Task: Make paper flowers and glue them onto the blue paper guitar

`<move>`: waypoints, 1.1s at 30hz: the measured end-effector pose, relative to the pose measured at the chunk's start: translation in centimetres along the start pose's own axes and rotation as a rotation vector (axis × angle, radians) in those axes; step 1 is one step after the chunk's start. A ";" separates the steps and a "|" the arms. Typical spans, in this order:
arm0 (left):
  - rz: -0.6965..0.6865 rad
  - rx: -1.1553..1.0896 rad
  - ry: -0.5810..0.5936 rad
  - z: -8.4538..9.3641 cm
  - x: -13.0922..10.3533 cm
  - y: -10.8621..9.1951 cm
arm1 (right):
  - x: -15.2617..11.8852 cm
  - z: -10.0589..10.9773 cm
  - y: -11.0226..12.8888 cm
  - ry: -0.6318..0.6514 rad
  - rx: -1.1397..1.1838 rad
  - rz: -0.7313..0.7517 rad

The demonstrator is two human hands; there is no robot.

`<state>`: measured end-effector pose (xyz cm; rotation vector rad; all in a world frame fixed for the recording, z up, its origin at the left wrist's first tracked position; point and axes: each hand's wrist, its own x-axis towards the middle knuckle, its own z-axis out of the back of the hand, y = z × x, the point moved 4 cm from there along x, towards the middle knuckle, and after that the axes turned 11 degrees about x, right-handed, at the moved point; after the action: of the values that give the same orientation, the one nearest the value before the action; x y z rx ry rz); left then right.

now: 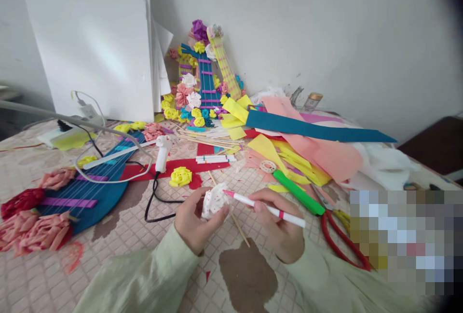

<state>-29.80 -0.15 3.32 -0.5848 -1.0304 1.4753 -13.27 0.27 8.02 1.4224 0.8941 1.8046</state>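
My left hand (197, 221) is closed around a white paper flower (216, 201) dotted with small red or pink specks. In my right hand (277, 224) I grip a white felt-tip marker (269, 208) with a pink tip and a pink band. The marker's tip touches, or almost touches, the right edge of the flower. A thin wooden stick (240, 231) slants across the table below the flower; I cannot tell whether it joins the flower. Close by lies a yellow paper flower (181, 176).
A white glue gun (163, 153) with a black cord stands left of centre. At left lies a blue paper guitar (104, 202) with flowers. Capped markers (216, 158), red-handled scissors (342, 245), a green tube (298, 192) and coloured paper strips (318, 127) lie around. Flower-covered paper guitars (206, 79) lean against the wall.
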 end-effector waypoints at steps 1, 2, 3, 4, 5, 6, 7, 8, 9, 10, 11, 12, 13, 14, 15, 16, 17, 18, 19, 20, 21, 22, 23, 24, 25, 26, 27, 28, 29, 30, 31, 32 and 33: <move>-0.001 0.005 0.016 0.0 0.0 0.0 | 0.0 0.0 -0.1 -0.007 0.000 -0.011; -0.005 0.009 0.030 0.0 0.0 0.0 | 0.1 0.1 -0.1 -0.018 0.000 -0.018; -0.008 0.013 0.035 0.0 0.0 0.0 | 0.1 0.2 -0.1 -0.035 0.000 -0.021; -0.013 0.018 0.034 0.1 0.0 0.0 | 0.1 0.3 -0.2 -0.050 -0.001 -0.025; -0.021 0.024 0.027 0.1 0.0 0.0 | 0.0 0.3 -0.2 -0.062 -0.002 -0.025; -0.032 0.035 0.022 0.1 0.0 0.0 | 0.0 0.4 -0.1 -0.070 -0.003 -0.017; -0.046 0.048 0.016 0.1 0.0 0.0 | -0.1 0.4 -0.1 -0.074 -0.001 -0.004; -0.063 0.060 0.010 0.1 0.0 0.0 | -0.2 0.5 0.0 -0.079 0.006 0.020; -0.081 0.070 0.002 0.1 0.1 0.0 | -0.2 0.5 0.1 -0.083 0.017 0.046; -0.099 0.074 -0.004 0.2 0.1 -0.1 | -0.3 0.5 0.1 -0.088 0.031 0.069; -0.114 0.071 -0.009 0.2 0.1 -0.1 | -0.4 0.4 0.2 -0.083 0.044 0.079; -0.124 0.064 -0.010 0.2 0.1 -0.2 | -0.4 0.3 0.1 -0.074 0.055 0.082; -0.129 0.055 -0.015 0.2 0.1 -0.3 | -0.4 0.2 0.1 -0.064 0.061 0.081; -0.130 0.050 -0.021 0.2 0.1 -0.4 | -0.4 0.1 0.1 -0.050 0.060 0.076; -0.128 0.050 -0.026 0.2 0.1 -0.5 | -0.4 0.0 0.1 -0.029 0.054 0.069; -0.125 0.052 -0.032 0.3 0.1 -0.6 | -0.4 -0.1 0.0 -0.009 0.047 0.063; -0.122 0.056 -0.039 0.3 0.1 -0.7 | -0.4 -0.2 0.0 0.004 0.040 0.059; -0.123 0.060 -0.039 0.3 0.1 -0.8 | -0.4 -0.2 0.1 0.005 0.036 0.058; -0.126 0.062 -0.036 0.3 0.0 -0.9 | -0.4 -0.2 0.1 0.000 0.035 0.058; -0.128 0.063 -0.031 0.3 0.0 -0.9 | -0.3 -0.1 0.1 -0.008 0.034 0.058; -0.127 0.063 -0.029 0.4 0.0 -1.0 | -0.3 -0.1 0.1 -0.015 0.031 0.056; -0.122 0.064 -0.027 0.4 0.0 -1.0 | -0.3 -0.1 0.1 -0.013 0.024 0.047; -0.116 0.067 -0.024 0.4 0.0 -1.0 | -0.2 -0.1 0.1 -0.010 0.014 0.035; -0.107 0.069 -0.025 0.4 0.0 -1.0 | -0.2 -0.1 0.1 -0.005 0.004 0.017; -0.098 0.072 -0.027 0.4 0.0 -0.9 | -0.2 -0.1 0.1 -0.009 -0.002 -0.001; -0.092 0.074 -0.025 0.4 0.0 -0.9 | -0.1 0.0 0.0 -0.024 -0.003 -0.011; -0.086 0.076 -0.027 0.4 0.1 -0.9 | -0.1 0.0 -0.1 -0.047 0.000 -0.020; -0.081 0.075 -0.030 0.4 0.1 -0.9 | -0.1 0.1 -0.2 -0.067 0.004 -0.028; -0.081 0.072 -0.033 0.5 0.1 -0.8 | -0.1 0.1 -0.3 -0.085 0.008 -0.035; -0.080 0.069 -0.031 0.5 0.1 -0.8 | -0.1 0.1 -0.4 -0.095 0.011 -0.044; -0.081 0.065 -0.029 0.4 0.1 -0.9 | -0.1 0.1 -0.6 -0.102 0.016 -0.056; -0.079 0.059 -0.032 0.5 0.1 -0.9 | -0.1 0.1 -0.7 -0.109 0.021 -0.070; -0.073 0.048 -0.042 0.5 0.1 -0.9 | -0.1 0.1 -0.9 -0.116 0.027 -0.084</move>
<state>-29.73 -0.26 4.37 -0.4790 -1.0351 1.4498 -13.08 0.68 7.25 1.4679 0.9084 1.6368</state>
